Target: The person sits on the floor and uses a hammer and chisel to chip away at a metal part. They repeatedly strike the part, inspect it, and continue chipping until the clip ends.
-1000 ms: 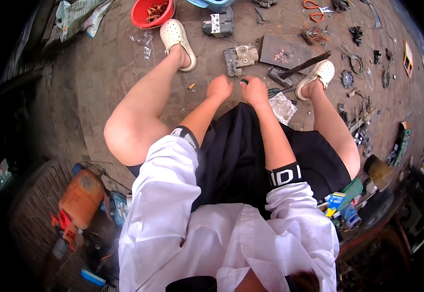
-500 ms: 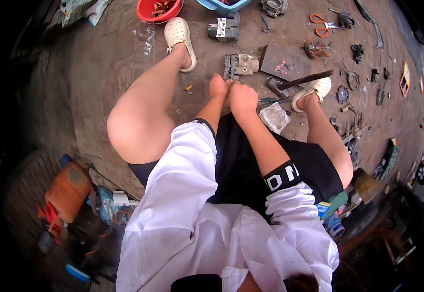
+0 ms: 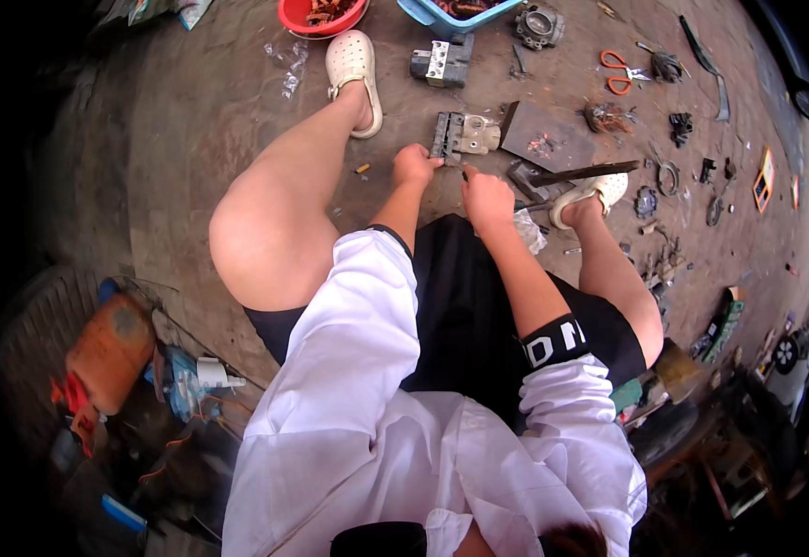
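A metal block with a dark slotted side (image 3: pixel 475 134) lies on the ground in front of me. My left hand (image 3: pixel 414 167) is closed at its near left corner, thumb and fingers pressed against the dark edge. Just to the right, my right hand (image 3: pixel 489 201) is curled closed, a little apart from the block. A small dark tip pokes out by its fingers; the rest of what it holds is hidden. Beside that hand lie a thin rod-like tool and a crumpled whitish piece (image 3: pixel 529 232), partly covered by the wrist.
A dark flat plate (image 3: pixel 553 139) and a long dark bar (image 3: pixel 590 173) lie right of the block, by my right shoe. Farther off are another block (image 3: pixel 443 63), a red basin (image 3: pixel 284 20), a blue tub (image 3: pixel 414 9), orange-handled scissors (image 3: pixel 616 84) and scattered parts.
My right hand has moved right, away from the left hand and the block's near edge. The left hand stays at the block. The view has shifted slightly.
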`<act>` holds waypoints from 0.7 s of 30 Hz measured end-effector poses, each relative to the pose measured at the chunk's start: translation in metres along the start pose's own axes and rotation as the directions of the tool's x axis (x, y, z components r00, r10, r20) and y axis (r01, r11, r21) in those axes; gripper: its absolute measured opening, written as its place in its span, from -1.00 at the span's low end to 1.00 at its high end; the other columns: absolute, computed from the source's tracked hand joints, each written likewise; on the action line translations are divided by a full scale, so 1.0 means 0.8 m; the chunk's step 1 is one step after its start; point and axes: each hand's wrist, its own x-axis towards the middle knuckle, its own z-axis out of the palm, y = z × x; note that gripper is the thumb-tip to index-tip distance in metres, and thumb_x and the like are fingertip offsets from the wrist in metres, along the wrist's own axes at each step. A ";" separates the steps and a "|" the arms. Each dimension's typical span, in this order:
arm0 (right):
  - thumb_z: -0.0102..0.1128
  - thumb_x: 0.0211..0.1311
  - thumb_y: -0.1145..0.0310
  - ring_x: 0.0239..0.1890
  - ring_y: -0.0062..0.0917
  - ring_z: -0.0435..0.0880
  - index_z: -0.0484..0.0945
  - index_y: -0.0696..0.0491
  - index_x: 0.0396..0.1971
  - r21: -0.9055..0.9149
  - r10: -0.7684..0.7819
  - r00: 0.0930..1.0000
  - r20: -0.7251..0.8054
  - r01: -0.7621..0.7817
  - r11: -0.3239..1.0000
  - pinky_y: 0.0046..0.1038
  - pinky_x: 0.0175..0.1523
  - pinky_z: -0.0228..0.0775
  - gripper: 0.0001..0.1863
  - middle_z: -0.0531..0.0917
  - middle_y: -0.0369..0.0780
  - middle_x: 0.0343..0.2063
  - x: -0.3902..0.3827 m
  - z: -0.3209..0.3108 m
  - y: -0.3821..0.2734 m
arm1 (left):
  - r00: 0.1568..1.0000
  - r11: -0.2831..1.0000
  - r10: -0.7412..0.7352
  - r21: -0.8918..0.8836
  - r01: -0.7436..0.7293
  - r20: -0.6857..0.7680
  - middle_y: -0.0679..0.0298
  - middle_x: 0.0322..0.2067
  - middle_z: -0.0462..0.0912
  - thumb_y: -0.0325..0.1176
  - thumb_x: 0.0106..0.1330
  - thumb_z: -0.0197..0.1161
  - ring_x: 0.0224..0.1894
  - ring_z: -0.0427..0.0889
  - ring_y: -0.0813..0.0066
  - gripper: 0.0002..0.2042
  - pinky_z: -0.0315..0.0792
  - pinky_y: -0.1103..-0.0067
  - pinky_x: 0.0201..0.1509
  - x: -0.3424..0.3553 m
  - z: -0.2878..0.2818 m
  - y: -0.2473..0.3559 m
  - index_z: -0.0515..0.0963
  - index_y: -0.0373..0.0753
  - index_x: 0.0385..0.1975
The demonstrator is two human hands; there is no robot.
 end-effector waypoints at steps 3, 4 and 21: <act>0.01 0.13 0.29 -0.37 -0.19 0.62 0.50 -0.01 -0.25 -0.035 0.029 0.999 0.037 -0.028 0.999 -0.25 -0.28 0.47 -0.79 0.62 -0.07 -0.48 0.000 0.006 -0.004 | 0.999 0.999 0.017 0.039 -0.016 -0.030 0.17 -0.53 0.61 -0.28 -0.17 0.46 -0.46 0.58 0.35 -0.72 0.43 0.49 -0.32 -0.002 0.001 -0.001 0.54 -0.29 -0.53; 0.05 0.13 0.25 -0.36 -0.18 0.61 0.50 -0.04 -0.19 -0.054 0.045 0.997 0.056 -0.042 0.998 -0.24 -0.26 0.46 -0.75 0.62 -0.07 -0.47 0.001 0.009 -0.005 | 0.999 0.999 0.021 0.048 -0.020 -0.041 0.17 -0.53 0.61 -0.28 -0.17 0.46 -0.46 0.58 0.34 -0.72 0.43 0.49 -0.32 -0.002 0.003 -0.003 0.55 -0.28 -0.53; 0.03 0.23 0.24 -0.69 -0.74 0.46 0.46 0.15 -0.31 0.698 0.034 0.699 0.714 -0.715 0.040 -0.75 -0.72 0.27 -0.75 0.59 -0.17 -0.51 0.041 -0.002 0.059 | 0.882 0.663 -0.398 -0.586 0.466 0.252 0.01 -0.61 0.56 -0.17 0.25 0.03 -0.73 0.56 0.31 -0.62 0.44 0.45 -0.68 -0.068 0.043 0.027 0.45 -0.48 -0.42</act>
